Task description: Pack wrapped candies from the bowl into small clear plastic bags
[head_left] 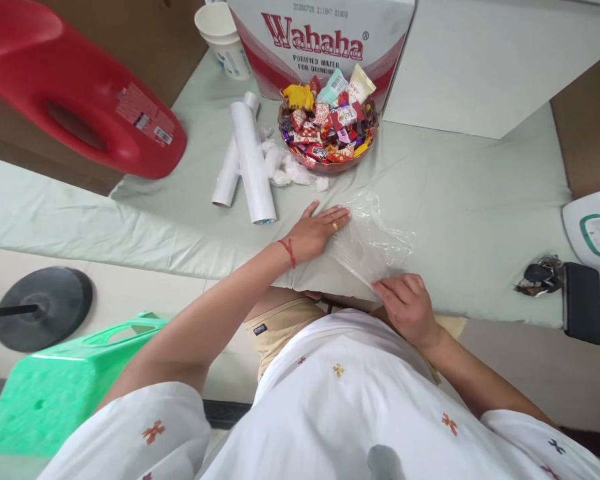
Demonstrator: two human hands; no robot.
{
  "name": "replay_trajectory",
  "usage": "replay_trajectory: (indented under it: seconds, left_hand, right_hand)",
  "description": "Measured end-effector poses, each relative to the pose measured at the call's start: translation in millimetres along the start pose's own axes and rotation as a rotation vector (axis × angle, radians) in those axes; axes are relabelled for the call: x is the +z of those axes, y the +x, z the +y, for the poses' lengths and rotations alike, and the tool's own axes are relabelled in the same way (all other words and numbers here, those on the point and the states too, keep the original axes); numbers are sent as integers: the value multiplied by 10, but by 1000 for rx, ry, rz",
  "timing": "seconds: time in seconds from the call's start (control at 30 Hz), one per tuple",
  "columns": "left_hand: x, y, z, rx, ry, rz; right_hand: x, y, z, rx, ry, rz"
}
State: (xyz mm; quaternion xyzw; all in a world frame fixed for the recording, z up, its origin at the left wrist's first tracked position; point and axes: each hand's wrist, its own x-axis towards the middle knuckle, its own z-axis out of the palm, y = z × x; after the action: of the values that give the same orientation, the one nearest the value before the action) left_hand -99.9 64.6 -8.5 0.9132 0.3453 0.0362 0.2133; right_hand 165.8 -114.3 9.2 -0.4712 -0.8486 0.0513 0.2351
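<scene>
A clear, crinkled plastic bag point(373, 237) lies on the pale green cloth near the table's front edge. My left hand point(323, 230) rests flat on the bag's left side, fingers stretched out, with a ring and a red wrist string. At the bag's front corner, my right hand point(405, 303) pinches its edge between thumb and fingers. Behind the hands are two crossed white rolls point(254, 163), small crumpled clear plastic pieces point(295, 170) and a bowl of wrapped candies point(325, 127).
A Wahaha box point(325, 40) and paper cups point(223, 40) stand behind. A red jug point(95, 100) is at left, a green stool point(65, 380) below it. Keys point(540, 275), a black phone point(583, 303) and a white bottle point(595, 230) lie at right.
</scene>
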Motion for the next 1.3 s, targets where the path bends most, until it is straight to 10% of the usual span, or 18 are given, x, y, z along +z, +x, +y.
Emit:
replay_trajectory:
  seconds: [0.3,0.5,0.67,0.9,1.13,1.3]
  left_hand:
    - [-162,73,154,-232,-284,66]
    - [35,11,330,-194,-81,188]
    - [146,-37,310,-120,39,181]
    - [126,4,323,-136,55,152]
    - [97,-1,340,-151,64,111]
    - [91,-4,348,-138,74,102]
  right_hand:
    - [168,-54,-140,-24,-30,-29]
    - [22,-55,-88,12,128,-14]
    - [-142,365,232,325,30,187]
    - [17,922,767,517,129,-45]
    - [-248,923,1072,936,459,-20]
    - [-190,801,1308,867,197,-13]
